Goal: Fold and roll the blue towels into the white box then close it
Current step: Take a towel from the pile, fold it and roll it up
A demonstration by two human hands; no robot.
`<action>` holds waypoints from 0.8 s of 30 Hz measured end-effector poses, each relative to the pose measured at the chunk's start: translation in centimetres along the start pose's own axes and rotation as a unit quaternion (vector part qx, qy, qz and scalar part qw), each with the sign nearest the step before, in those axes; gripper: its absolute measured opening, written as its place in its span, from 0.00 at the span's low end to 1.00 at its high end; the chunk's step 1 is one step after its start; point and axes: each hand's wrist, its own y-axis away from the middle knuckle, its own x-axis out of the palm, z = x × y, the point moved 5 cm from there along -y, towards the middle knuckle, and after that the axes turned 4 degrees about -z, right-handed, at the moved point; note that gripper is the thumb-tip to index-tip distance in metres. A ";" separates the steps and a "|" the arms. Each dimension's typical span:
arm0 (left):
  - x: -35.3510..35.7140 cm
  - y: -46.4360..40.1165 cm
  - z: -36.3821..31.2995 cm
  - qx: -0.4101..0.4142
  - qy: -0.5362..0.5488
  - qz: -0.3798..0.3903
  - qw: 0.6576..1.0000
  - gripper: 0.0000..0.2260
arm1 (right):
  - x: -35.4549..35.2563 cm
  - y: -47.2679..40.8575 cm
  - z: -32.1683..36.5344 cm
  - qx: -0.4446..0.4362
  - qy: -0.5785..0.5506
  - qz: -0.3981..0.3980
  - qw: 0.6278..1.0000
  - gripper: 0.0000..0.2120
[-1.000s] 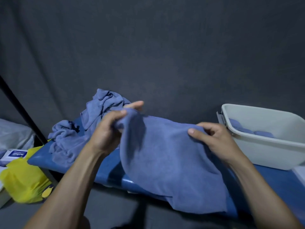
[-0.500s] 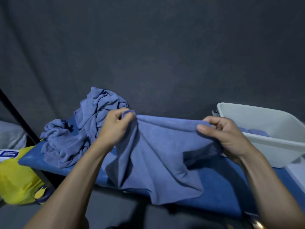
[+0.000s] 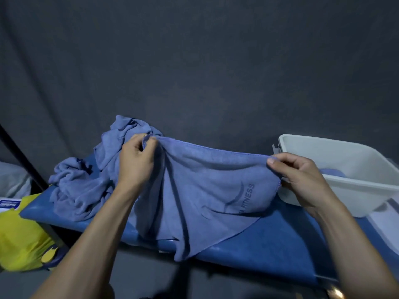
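Observation:
A blue towel with dark lettering hangs stretched between my hands over the blue bench. My left hand pinches its upper left corner. My right hand pinches the upper right corner, just in front of the white box. The towel's lower part drapes onto the bench and over its front edge. A crumpled pile of blue towels lies on the bench's left end, behind my left hand. Inside the open white box, rolled blue towels show.
A yellow bag and a white-and-blue packet sit low at the left. A black pole slants beside the bench. Dark grey fabric covers the wall behind. A pale flat piece lies right of the box.
My hands have moved apart, pulling the towel's top edge taut and spreading it wider. The printed lettering now shows. The view has shifted so the box and bench sit lower.

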 end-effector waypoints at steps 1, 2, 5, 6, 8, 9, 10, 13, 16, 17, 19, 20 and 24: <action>0.4 0.4 -1.1 0.002 0.060 0.067 0.996 0.15 | -0.1 -0.1 0.0 -0.033 0.054 -0.020 0.998 0.05; 0.9 1.3 -2.4 0.008 0.120 0.179 0.977 0.12 | -0.3 -0.3 0.1 -0.077 0.131 -0.046 0.987 0.05; 1.9 4.5 -5.1 0.052 0.127 0.479 0.867 0.24 | -0.7 -0.6 0.1 -0.138 0.325 -0.138 0.925 0.05; 2.0 5.1 -4.9 0.063 0.101 0.520 0.846 0.25 | -0.5 -0.6 0.0 -0.133 0.332 -0.144 0.923 0.06; 2.5 5.0 -3.6 0.045 0.052 0.519 0.852 0.17 | 0.3 -0.5 -0.4 -0.112 0.266 -0.117 0.950 0.07; 3.0 4.8 -2.7 0.021 0.037 0.505 0.862 0.14 | 0.9 -0.4 -0.6 -0.094 0.207 -0.100 0.969 0.08; 3.3 4.7 -2.0 -0.003 0.026 0.494 0.869 0.12 | 1.6 -0.1 -0.5 -0.083 0.158 -0.089 0.980 0.09; 4.3 5.7 -1.4 -0.031 0.036 0.518 0.854 0.06 | 3.7 0.5 0.0 -0.057 0.031 -0.055 0.996 0.12; 5.2 6.8 -2.2 -0.008 0.027 0.536 0.844 0.08 | 6.0 1.4 0.6 -0.064 -0.026 0.004 0.998 0.09; 5.4 6.8 -2.3 0.008 0.021 0.520 0.854 0.08 | 6.6 1.8 0.8 -0.079 -0.017 0.028 0.996 0.10; 5.5 6.1 -2.5 0.069 -0.002 0.447 0.892 0.08 | 7.8 2.6 1.1 -0.096 -0.013 0.092 0.991 0.15; 5.4 5.7 -2.6 0.105 -0.016 0.406 0.908 0.07 | 8.4 3.0 1.2 -0.101 -0.017 0.125 0.987 0.18; 5.1 4.9 -2.0 0.112 0.006 0.384 0.916 0.05 | 9.6 4.0 1.6 -0.137 0.005 0.193 0.972 0.20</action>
